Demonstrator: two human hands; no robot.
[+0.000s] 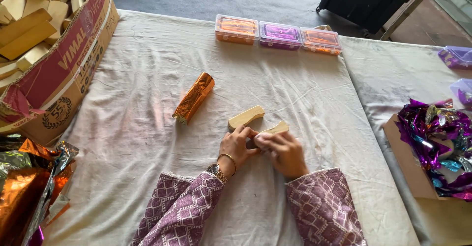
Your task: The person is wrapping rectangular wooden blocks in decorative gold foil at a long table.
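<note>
**Both hands on one wooden block**

While your two hands meet over the cloth, they share a single pale wooden block that lies flat on the white sheet. Your right hand is curled over the near end of that block, fingers folded down on it so the end is hidden; only the far tip shows past your knuckles. Your left hand, with a watch and a thin bangle at the wrist, has its fingertips pinched against the same end from the left side. How firmly either hand grips cannot be told from this view, but both are closed on the wood, not spread.

Just beyond your left fingertips, and slightly to their left, a second wooden block lies free on the sheet, close to the held one but untouched by either hand. Farther out to the left of your grip rests a block wrapped in orange foil, well apart from both hands.

At the far edge of the sheet, straight ahead of your hands, three small clear boxes sit in a row. Far off to your left is a cardboard carton heaped with bare wooden pieces, with crumpled orange foil near your left elbow. To the right of your grip, purple foil scraps are piled on a brown board.
</note>
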